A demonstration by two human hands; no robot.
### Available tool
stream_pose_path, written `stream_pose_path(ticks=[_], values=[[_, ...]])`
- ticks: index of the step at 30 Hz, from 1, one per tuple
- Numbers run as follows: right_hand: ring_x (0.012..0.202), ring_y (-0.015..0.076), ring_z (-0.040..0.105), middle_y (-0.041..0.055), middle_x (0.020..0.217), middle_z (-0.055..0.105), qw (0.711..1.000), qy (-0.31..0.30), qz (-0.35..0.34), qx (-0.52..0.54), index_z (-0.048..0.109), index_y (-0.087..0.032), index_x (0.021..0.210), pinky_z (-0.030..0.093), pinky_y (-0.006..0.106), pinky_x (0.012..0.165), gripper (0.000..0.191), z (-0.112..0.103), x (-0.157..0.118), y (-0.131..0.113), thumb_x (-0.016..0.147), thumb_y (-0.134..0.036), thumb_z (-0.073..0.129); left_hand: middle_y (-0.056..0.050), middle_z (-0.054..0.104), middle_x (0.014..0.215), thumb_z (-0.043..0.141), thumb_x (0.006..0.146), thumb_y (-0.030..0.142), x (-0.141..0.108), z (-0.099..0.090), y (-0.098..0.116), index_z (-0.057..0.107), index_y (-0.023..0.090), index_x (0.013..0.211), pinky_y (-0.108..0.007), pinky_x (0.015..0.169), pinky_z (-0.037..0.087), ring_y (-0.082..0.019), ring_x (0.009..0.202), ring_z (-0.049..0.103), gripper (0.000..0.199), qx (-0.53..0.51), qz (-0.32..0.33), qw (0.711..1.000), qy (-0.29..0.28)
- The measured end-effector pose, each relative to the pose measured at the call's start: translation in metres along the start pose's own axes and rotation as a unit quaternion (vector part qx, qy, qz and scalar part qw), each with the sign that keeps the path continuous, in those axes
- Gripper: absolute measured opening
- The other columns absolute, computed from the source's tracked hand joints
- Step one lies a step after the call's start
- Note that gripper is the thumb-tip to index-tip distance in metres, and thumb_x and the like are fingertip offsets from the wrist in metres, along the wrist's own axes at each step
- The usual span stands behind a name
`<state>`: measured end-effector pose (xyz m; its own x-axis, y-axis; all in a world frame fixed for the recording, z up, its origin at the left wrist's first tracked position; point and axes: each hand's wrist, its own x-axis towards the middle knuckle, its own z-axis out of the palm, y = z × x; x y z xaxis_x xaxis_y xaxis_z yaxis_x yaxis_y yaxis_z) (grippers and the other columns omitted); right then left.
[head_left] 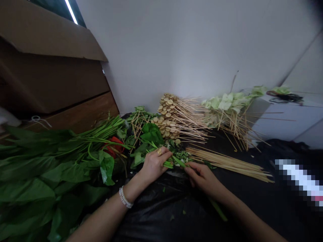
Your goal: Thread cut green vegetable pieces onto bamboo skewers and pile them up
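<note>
My left hand (154, 164), with a ring and a beaded bracelet, is closed around a few cut green vegetable stems (168, 164). Between both hands runs a longer green stem (178, 161), its near end pinched by the fingers of my right hand (202, 175). A piece of green stalk (219, 211) shows below my right wrist; whether it belongs to the same stem is hidden. Just beyond my hands are chopped green bits (183, 155) and a dark green leaf (152, 133). Bare bamboo skewers (229, 163) lie right of them, close to my right hand.
Leafy green vegetables (63, 171) with a red band (114, 147) fill the left side. Skewered potato-like slices (168, 117) and skewered pale leaves (227, 101) stand by the white wall (181, 50). Black plastic (151, 218) covers the surface. A cardboard box (55, 74) stands behind left.
</note>
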<state>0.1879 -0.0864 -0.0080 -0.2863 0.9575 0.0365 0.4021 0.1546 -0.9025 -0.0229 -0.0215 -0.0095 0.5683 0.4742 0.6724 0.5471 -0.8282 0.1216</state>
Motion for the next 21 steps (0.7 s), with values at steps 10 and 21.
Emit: stream_pose_path(ticks=[10, 21], values=[[0.05, 0.0141, 0.051, -0.0043, 0.053, 0.054, 0.997, 0.077, 0.004, -0.009, 0.061, -0.021, 0.097, 0.039, 0.026, 0.054, 0.03, -0.004, 0.0, 0.007, 0.089, -0.046, 0.048, -0.002, 0.06, 0.084, 0.054, 0.084, 0.014, 0.017, -0.019, -0.011, 0.066, 0.018, 0.086, -0.028, 0.074, 0.047, -0.015, 0.079, 0.059, 0.013, -0.06, -0.189, 0.957, 0.21], [0.039, 0.0077, 0.04, -0.0078, 0.052, 0.051, 0.931, 0.31, 0.019, 0.191, 0.05, -0.022, 0.097, 0.03, 0.019, 0.037, 0.032, -0.026, 0.001, 0.001, 0.082, -0.049, 0.058, -0.004, 0.065, 0.085, 0.049, 0.09, 0.02, 0.009, -0.018, -0.009, 0.064, 0.021, 0.092, -0.039, 0.086, 0.042, -0.02, 0.092, 0.055, 0.015, 0.028, -0.158, 0.965, 0.21]])
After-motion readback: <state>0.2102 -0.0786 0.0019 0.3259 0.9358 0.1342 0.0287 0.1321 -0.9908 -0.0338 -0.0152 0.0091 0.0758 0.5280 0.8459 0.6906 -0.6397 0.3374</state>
